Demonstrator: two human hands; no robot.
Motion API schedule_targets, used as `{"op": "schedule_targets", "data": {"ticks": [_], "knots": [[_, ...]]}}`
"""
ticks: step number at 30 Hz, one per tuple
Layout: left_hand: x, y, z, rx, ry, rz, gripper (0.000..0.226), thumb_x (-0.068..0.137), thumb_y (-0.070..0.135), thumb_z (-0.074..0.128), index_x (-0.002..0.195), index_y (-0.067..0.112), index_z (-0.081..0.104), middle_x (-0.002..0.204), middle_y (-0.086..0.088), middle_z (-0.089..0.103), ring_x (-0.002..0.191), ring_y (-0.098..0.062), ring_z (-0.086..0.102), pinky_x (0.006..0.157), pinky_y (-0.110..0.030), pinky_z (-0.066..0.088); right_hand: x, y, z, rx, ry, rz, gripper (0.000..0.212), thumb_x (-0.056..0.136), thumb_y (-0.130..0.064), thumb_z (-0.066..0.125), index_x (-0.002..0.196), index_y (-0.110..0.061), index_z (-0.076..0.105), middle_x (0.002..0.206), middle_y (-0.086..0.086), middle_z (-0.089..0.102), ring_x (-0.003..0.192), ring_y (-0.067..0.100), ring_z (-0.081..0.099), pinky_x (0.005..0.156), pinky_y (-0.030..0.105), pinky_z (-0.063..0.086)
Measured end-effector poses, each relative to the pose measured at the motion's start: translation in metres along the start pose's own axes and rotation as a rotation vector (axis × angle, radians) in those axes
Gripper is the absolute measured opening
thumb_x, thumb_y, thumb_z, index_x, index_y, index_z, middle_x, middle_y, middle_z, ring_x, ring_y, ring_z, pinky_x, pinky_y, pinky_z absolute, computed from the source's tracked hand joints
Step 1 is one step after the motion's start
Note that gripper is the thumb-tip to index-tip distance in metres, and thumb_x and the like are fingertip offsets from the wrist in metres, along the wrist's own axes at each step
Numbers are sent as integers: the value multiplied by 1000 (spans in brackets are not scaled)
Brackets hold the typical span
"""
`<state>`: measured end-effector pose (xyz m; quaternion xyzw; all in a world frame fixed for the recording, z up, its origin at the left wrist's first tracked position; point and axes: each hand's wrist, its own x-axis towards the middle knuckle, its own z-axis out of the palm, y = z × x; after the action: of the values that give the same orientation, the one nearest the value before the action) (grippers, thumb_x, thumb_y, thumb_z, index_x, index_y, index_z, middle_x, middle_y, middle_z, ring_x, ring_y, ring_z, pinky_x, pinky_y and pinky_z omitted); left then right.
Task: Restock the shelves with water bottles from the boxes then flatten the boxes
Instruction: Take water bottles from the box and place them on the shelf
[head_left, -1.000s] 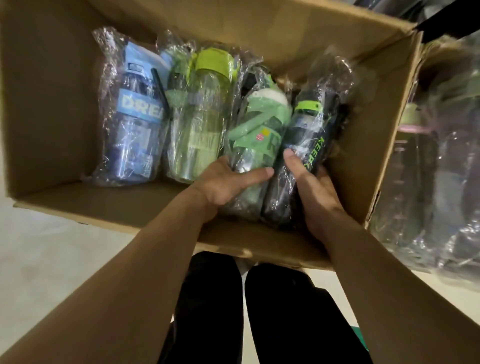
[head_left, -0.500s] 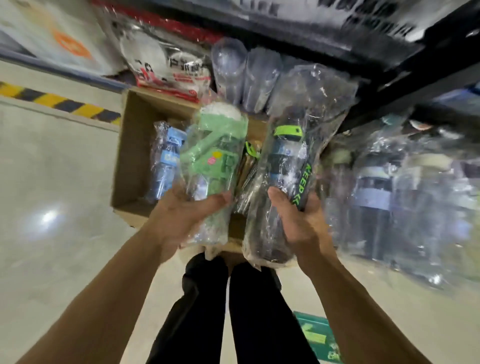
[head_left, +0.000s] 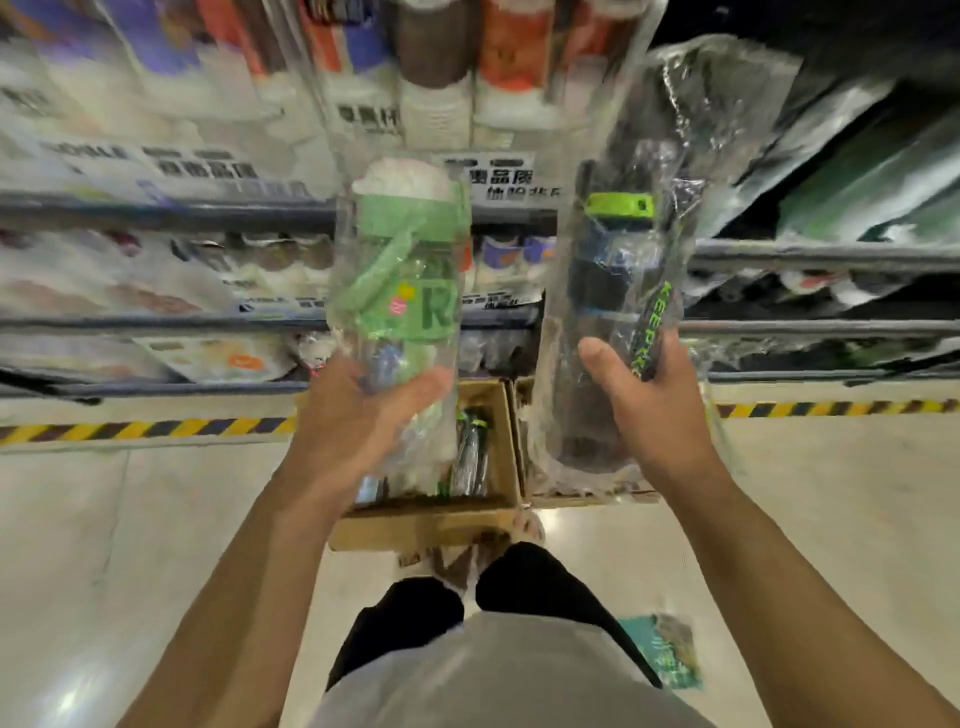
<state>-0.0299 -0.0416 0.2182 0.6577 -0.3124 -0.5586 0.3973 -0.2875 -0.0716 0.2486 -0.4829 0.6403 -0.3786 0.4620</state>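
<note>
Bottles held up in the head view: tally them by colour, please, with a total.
green bottle, white-capped, gripped by the left hand: 1
black bottle, lime-banded, gripped by the right hand: 1
Total held: 2
More wrapped bottles lie in the box below, too blurred and hidden to count.

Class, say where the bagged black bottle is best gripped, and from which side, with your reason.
Round the lower body of the black bottle, from the right as the right hand does: it stands upright, and the loose bag above its green lid would likely slip.
</note>
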Motion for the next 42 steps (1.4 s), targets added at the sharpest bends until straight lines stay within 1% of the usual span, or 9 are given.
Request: {"op": "schedule_targets", "data": {"ticks": [2, 8, 12, 16, 18, 24, 28, 36, 42], "knots": [[-21, 36, -2, -20, -39, 87, 76, 38, 75, 94, 105, 47, 70, 108, 18, 74, 95, -8, 75, 63, -42, 64, -22, -34, -19, 22, 65, -70, 51, 74, -60, 74, 120, -39, 61, 106, -20, 75, 98, 2, 72, 79, 19, 58], [-69, 148, 23, 27, -155, 430, 96, 52, 72, 93, 135, 36, 59, 134, 16, 67, 127, -8, 62, 108, -48, 50, -67, -126, -80, 93, 224, -270, 45, 86, -43, 73, 127, -32, 58, 109, -20, 75, 100, 1, 72, 76, 12, 54], [-91, 202, 57, 88, -218, 586, 84, 54, 74, 90, 128, 43, 63, 123, 17, 72, 117, -10, 68, 102, -48, 53, -87, -159, -129, 155, 315, -389, 40, 87, -39, 73, 124, -34, 58, 107, -22, 74, 97, -1, 71, 74, 10, 53], [-123, 250, 110, 63, -241, 748, 68, 49, 79, 88, 104, 44, 68, 91, 19, 71, 94, -2, 72, 73, -14, 53, -106, -182, -190, 150, 373, -511, 44, 97, -24, 72, 119, -54, 49, 110, -42, 66, 102, -16, 64, 75, 1, 47], [-142, 268, 145, 36, -278, 807, 60, 52, 74, 90, 102, 47, 70, 94, 26, 74, 87, 7, 70, 67, -5, 49, -113, -185, -227, 153, 410, -539, 43, 97, -25, 73, 121, -52, 49, 110, -43, 65, 103, -18, 62, 76, 0, 46], [-201, 307, 264, -91, -398, 904, 63, 63, 51, 89, 122, 37, 70, 119, 13, 75, 112, -8, 71, 88, -22, 53, -134, -193, -350, 93, 470, -644, 52, 97, -20, 72, 107, -66, 51, 94, -63, 50, 92, -38, 48, 71, -10, 34], [-222, 332, 322, -142, -372, 948, 71, 65, 49, 89, 129, 26, 68, 121, 4, 75, 113, -17, 72, 92, -37, 57, -130, -207, -423, 97, 473, -686, 35, 91, -41, 74, 108, -62, 52, 103, -47, 63, 98, -23, 59, 76, -3, 41], [-223, 411, 357, -199, -210, 1043, 82, 57, 63, 93, 129, 31, 68, 120, 10, 76, 112, -10, 72, 82, -21, 58, -68, -271, -483, 194, 385, -781, 42, 84, -41, 78, 121, -34, 60, 109, -11, 74, 100, 7, 72, 80, 20, 57], [-195, 476, 351, -205, -123, 1118, 73, 63, 50, 92, 129, 32, 64, 117, 19, 74, 107, -1, 71, 75, -12, 56, -2, -339, -468, 266, 312, -864, 50, 78, -54, 79, 120, -37, 57, 111, -12, 73, 102, 7, 71, 80, 23, 58]]}}
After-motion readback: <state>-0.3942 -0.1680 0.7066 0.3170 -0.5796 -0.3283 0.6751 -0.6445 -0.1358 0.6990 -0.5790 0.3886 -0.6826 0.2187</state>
